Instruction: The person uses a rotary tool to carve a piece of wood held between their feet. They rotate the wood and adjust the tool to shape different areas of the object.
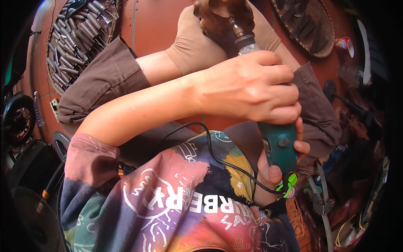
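Observation:
A teal die grinder point(277, 136) slants up and away from me, gripped by both hands. My left hand point(256, 90) wraps round its front part from above, fingers curled tight. Lower down, my right hand point(270, 168) closes on the rear of the body, mostly hidden behind it. The metal chuck and bit point(237, 29) reach a brown, lumpy piece that looks like carved wood point(218, 14). That piece sits between my feet in beige socks point(195, 52). A black cord point(218, 157) runs from the grinder's rear across my shirt.
A round woven tray of many wood-handled carving tools point(77, 42) lies at the far left. Another woven tray with dark metal pieces point(306, 27) is at the far right, by a red-and-white cup point(345, 47). A black fan point(33, 210) stands at the near left.

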The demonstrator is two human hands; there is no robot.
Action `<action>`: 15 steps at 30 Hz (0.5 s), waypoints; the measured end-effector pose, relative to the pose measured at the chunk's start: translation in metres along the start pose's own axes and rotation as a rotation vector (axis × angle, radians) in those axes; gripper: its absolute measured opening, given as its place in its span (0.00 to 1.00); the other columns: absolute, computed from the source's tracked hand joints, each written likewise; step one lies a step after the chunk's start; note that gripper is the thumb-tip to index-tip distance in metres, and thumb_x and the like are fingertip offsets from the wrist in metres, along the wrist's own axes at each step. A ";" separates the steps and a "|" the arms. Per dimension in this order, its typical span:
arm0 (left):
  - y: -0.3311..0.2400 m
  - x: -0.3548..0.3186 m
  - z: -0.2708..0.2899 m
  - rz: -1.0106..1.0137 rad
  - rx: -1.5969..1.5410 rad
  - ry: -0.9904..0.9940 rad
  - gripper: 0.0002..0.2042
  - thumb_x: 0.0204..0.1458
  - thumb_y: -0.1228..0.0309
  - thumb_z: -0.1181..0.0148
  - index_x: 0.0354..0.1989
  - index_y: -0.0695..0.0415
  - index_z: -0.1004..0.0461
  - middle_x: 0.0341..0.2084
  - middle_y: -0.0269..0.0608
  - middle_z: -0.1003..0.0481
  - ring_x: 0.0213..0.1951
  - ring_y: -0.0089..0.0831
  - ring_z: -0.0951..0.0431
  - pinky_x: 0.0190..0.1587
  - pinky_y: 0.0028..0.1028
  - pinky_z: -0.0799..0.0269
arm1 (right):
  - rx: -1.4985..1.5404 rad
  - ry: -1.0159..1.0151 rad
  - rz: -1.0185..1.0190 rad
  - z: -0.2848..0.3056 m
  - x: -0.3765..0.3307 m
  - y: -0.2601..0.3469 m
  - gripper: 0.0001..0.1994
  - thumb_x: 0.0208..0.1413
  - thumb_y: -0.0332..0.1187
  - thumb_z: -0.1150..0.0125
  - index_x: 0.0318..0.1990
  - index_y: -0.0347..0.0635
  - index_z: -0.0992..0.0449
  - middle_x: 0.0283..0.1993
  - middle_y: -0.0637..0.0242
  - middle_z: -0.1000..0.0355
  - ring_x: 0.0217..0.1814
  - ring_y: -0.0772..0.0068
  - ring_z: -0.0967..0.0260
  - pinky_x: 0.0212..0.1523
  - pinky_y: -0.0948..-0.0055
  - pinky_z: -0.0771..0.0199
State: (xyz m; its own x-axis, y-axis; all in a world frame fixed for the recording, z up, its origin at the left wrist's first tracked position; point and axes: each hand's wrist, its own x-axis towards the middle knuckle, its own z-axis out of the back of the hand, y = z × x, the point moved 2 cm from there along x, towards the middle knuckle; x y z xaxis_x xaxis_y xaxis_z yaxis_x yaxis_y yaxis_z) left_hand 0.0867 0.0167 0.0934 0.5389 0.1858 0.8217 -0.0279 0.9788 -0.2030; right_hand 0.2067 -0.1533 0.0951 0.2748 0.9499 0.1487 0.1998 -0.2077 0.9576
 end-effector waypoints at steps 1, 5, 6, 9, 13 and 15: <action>0.000 -0.002 0.000 -0.010 -0.004 0.017 0.09 0.42 0.65 0.41 0.33 0.48 0.27 0.28 0.28 0.32 0.35 0.25 0.28 0.35 0.26 0.30 | -0.025 -0.036 -0.002 0.000 -0.005 -0.006 0.34 0.43 0.49 0.28 0.55 0.56 0.40 0.72 0.52 0.49 0.69 0.42 0.43 0.55 0.46 0.22; -0.003 -0.004 0.007 -0.027 -0.028 0.128 0.12 0.41 0.65 0.41 0.37 0.50 0.26 0.33 0.31 0.27 0.38 0.29 0.25 0.40 0.29 0.25 | -0.030 -0.084 0.010 0.003 -0.016 -0.012 0.36 0.41 0.54 0.27 0.55 0.58 0.40 0.72 0.54 0.47 0.68 0.40 0.42 0.50 0.44 0.18; -0.007 -0.003 0.010 -0.020 -0.017 0.133 0.12 0.42 0.65 0.41 0.37 0.50 0.26 0.33 0.31 0.28 0.37 0.29 0.25 0.40 0.29 0.25 | -0.015 -0.089 0.017 0.003 -0.017 -0.012 0.36 0.41 0.54 0.27 0.56 0.58 0.40 0.72 0.54 0.47 0.68 0.40 0.42 0.50 0.44 0.17; -0.014 -0.001 0.008 0.003 0.011 0.083 0.12 0.42 0.65 0.39 0.36 0.52 0.26 0.32 0.32 0.28 0.37 0.29 0.26 0.39 0.28 0.26 | 0.003 -0.104 0.042 0.006 -0.021 -0.010 0.37 0.41 0.55 0.26 0.56 0.58 0.39 0.72 0.54 0.47 0.68 0.40 0.41 0.48 0.45 0.16; -0.012 0.001 -0.004 0.029 0.044 -0.033 0.07 0.43 0.66 0.39 0.31 0.50 0.28 0.28 0.29 0.31 0.34 0.27 0.29 0.35 0.26 0.31 | -0.042 -0.100 0.063 0.016 -0.012 -0.010 0.38 0.40 0.58 0.27 0.57 0.59 0.38 0.71 0.54 0.46 0.68 0.40 0.41 0.46 0.46 0.15; -0.011 0.003 -0.010 0.050 0.056 -0.097 0.05 0.44 0.67 0.40 0.28 0.50 0.29 0.26 0.27 0.33 0.33 0.25 0.30 0.32 0.25 0.33 | -0.040 -0.068 0.056 0.020 -0.005 -0.007 0.38 0.39 0.59 0.27 0.57 0.59 0.38 0.71 0.54 0.45 0.67 0.40 0.40 0.46 0.47 0.15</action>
State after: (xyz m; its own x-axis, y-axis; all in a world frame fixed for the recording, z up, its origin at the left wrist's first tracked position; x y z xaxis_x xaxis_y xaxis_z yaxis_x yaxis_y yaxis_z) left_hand 0.0968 0.0058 0.0929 0.4515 0.2389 0.8597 -0.1009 0.9710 -0.2169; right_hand 0.2229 -0.1614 0.0823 0.3484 0.9186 0.1867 0.1447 -0.2495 0.9575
